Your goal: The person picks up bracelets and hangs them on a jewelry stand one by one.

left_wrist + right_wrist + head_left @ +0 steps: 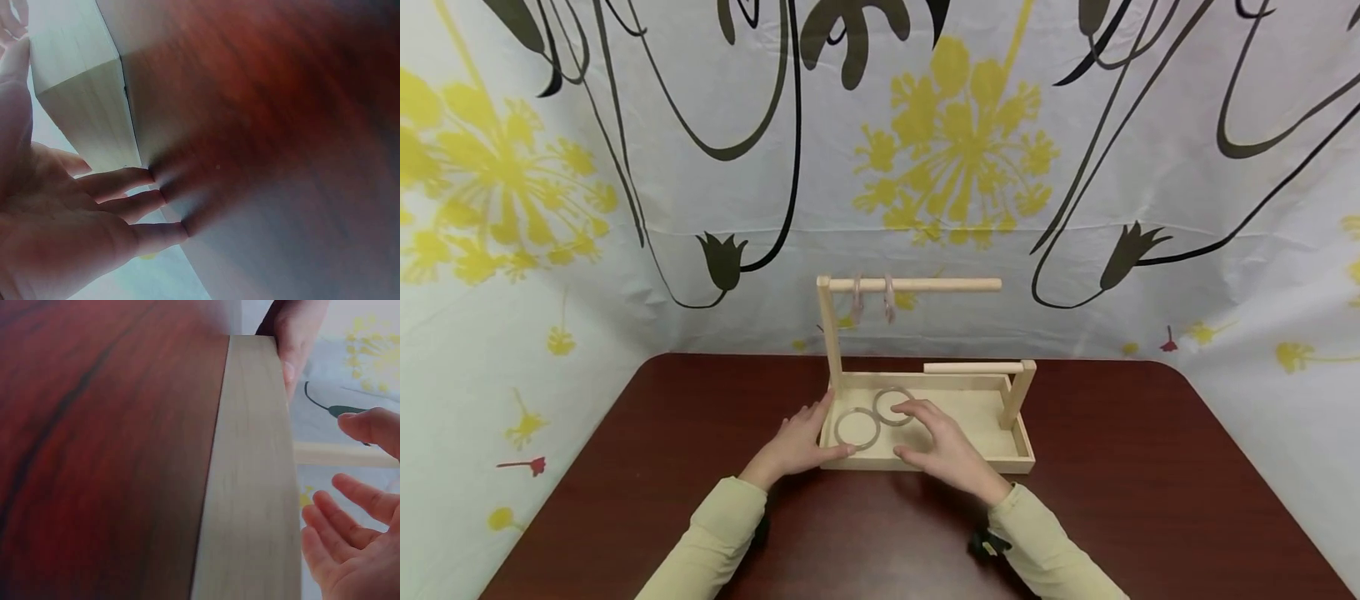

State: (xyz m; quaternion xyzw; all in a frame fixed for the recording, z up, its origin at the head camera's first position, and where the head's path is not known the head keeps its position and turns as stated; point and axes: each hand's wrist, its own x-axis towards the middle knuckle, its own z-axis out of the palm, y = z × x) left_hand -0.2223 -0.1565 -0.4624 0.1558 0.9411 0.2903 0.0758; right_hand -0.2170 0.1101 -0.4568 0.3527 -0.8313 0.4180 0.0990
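A shallow wooden tray (962, 464) sits on the table, with two translucent rings lying in it: a nearer left ring (837, 427) and a farther ring (886, 422). My left hand (797, 444) rests at the tray's front left corner, thumb over the front rim. In the left wrist view its other fingers (134, 187) stretch straight beside the tray's side, tips on the table. Over the tray hovers my right hand (943, 446), fingers spread and lightly bent, nothing between them. Its fingertips overlap the farther ring in the head view; contact cannot be told.
From the tray's left end rises a tall post (831, 333) with a horizontal bar (951, 285), on which two rings (890, 300) hang. A shorter post (1018, 396) at the right carries a lower bar (973, 367) pointing left. Patterned cloth surrounds the dark red table (1112, 467).
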